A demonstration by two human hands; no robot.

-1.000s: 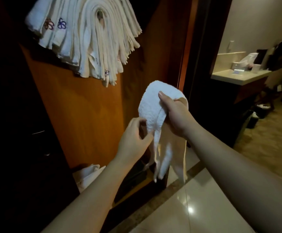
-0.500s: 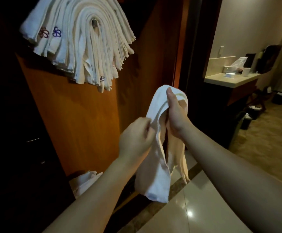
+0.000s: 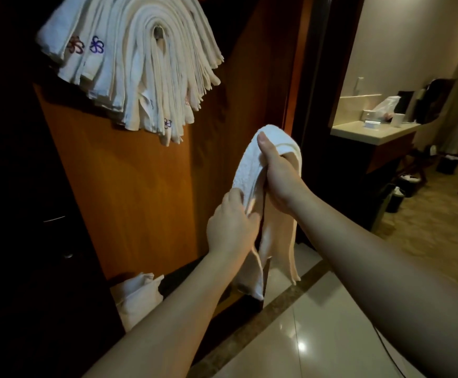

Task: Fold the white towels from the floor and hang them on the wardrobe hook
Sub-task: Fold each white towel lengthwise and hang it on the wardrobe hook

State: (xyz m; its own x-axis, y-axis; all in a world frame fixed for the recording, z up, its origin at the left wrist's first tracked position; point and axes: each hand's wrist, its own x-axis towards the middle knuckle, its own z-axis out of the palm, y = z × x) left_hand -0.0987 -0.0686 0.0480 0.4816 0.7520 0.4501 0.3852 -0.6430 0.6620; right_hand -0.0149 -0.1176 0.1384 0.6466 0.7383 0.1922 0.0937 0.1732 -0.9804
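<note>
A white towel (image 3: 249, 165) hangs folded over my right hand (image 3: 278, 175), which grips its top fold at chest height in front of the wooden wardrobe door (image 3: 129, 200). My left hand (image 3: 230, 222) pinches the towel's left layer lower down. Both loose ends dangle toward the floor. Up left, several folded white towels (image 3: 140, 64) with small flower emblems drape over the wardrobe hook (image 3: 157, 32), which is mostly hidden by them. More white towels (image 3: 136, 296) lie crumpled on the floor at the wardrobe's foot.
A dark cabinet (image 3: 17, 214) stands at the left. Glossy tiles (image 3: 318, 336) lie underfoot. To the right, a doorway opens to a counter (image 3: 372, 132) with small items, and dark bins (image 3: 395, 199) stand on carpet.
My left hand slid down the towel's left layer and closed on it. The hanging ends drew closer together, and the view swung slightly right and down.
</note>
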